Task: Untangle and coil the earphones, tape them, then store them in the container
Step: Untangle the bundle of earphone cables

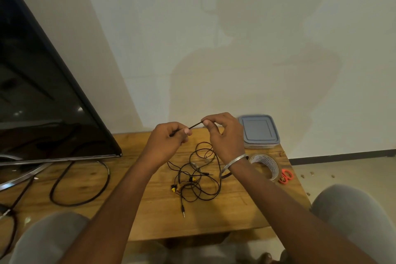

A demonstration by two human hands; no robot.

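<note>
Both hands are raised at the centre of the frame above the wooden desk [225, 216]. The left hand [169, 139] and right hand [222, 135] each pinch a short taut stretch of thin black earphone cable [195, 124] between thumb and forefinger. Below them the rest of the tangled black earphones with yellow buds [192, 180] lies on the desk. Right of the hands, against the wall, sits a clear plastic container with a grey-blue lid [259, 132]; below it lie a roll of clear tape [267, 165] and small orange scissors [286, 176]
</note>
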